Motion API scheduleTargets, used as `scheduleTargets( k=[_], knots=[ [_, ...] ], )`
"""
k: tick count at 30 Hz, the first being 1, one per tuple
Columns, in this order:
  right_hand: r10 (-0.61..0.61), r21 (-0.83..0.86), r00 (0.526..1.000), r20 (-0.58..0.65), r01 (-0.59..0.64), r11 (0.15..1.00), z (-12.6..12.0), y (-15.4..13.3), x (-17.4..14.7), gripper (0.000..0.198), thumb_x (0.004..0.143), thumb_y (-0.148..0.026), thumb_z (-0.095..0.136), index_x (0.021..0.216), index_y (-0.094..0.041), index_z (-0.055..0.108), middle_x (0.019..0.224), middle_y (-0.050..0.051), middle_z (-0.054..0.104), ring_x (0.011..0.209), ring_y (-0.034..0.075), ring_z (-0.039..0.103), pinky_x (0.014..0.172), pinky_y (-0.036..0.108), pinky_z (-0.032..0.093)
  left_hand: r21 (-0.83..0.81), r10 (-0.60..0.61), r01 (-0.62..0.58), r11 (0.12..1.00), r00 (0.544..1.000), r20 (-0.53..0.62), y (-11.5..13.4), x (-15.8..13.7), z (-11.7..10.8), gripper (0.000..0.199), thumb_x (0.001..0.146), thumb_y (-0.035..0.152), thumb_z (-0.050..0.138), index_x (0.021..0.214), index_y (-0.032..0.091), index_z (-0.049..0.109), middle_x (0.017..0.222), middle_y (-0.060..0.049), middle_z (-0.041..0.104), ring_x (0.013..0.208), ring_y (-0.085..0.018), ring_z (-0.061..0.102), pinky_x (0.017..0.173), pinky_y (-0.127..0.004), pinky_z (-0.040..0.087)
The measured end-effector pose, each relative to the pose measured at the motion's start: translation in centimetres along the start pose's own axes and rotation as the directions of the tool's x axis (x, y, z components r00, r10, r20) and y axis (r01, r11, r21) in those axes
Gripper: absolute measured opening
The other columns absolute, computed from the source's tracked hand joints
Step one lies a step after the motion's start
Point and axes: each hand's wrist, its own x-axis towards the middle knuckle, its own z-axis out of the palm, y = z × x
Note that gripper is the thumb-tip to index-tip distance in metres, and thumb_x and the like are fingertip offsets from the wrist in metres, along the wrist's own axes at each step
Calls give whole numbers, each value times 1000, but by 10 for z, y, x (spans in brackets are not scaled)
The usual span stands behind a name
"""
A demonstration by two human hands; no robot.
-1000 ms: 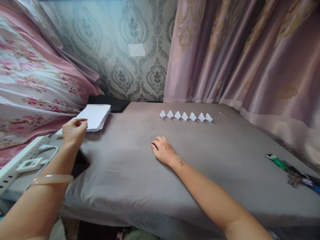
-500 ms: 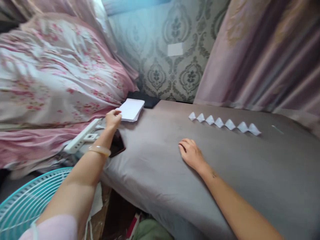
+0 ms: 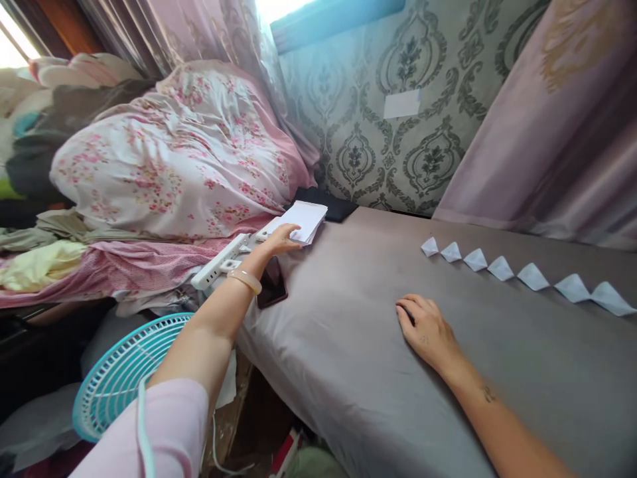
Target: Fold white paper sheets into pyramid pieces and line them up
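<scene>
My left hand [image 3: 283,240] reaches to the near end of a stack of white paper [image 3: 307,216]. Its thumb and fingers are apart at the edge of the top sheets, without a closed grip on any. My right hand [image 3: 426,330] rests on the grey-covered surface [image 3: 348,318] with its fingers curled together. A small dark sliver shows between thumb and forefinger; whether it is an object or shadow is unclear. Beyond that hand, several folded white paper pieces [image 3: 500,267] stand in a slanting row. Beside my left wrist lies a dark phone [image 3: 272,287].
A white power strip [image 3: 219,262] lies left of the phone. A black flat item [image 3: 331,204] sits behind the paper stack. Below my left arm stands a turquoise fan [image 3: 124,378]. Floral bedding [image 3: 199,159] is piled at the left, and a pink curtain [image 3: 527,146] hangs at the right.
The view has swung left, so everything sits further right in the picture. My left hand has spread its fingers over the paper stack's near edge. My right hand still rests on the surface.
</scene>
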Motion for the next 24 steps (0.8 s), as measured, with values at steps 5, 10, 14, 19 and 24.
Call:
scheduleTargets(
  k=[5,10,14,19,24],
  knots=[
    [-6,0,1000,0,6,1000,1,0,0,31,92,-31,41,98,-18,68,108,9,65,99,24,56,89,40,47,-40,-38,38,998,999,19,-4,3,-3,70,59,38,75,123,14,60,126,-13,61,118,-31,54,100,-39,43],
    [-1,3,1000,-5,1,1000,1,0,1,31,92,-31,41,97,-18,69,108,9,66,99,25,56,88,40,47,-75,-44,46,996,999,28,-2,5,-4,62,61,40,72,117,13,64,119,-13,65,107,-30,60,91,-36,47],
    [1,11,1000,-7,-1,1000,1,0,0,31,92,-31,41,97,-19,68,108,9,65,99,25,56,87,40,48,-95,-45,48,994,999,26,-1,6,-4,56,62,40,70,112,14,67,115,-12,67,103,-29,61,88,-35,47],
    [6,2,1000,11,-6,1000,0,0,0,31,92,-31,40,98,-18,68,109,9,65,99,25,56,87,40,47,-122,-46,49,991,999,26,-2,6,-5,56,61,43,70,109,13,68,112,-12,68,102,-29,61,87,-34,47],
    [-5,8,1000,-3,5,1000,0,0,0,31,92,-31,41,97,-18,68,108,9,65,99,25,56,87,40,47,-149,-37,42,988,999,36,-5,6,-6,57,60,48,70,105,13,69,107,-12,69,96,-27,61,84,-34,47]
  ],
)
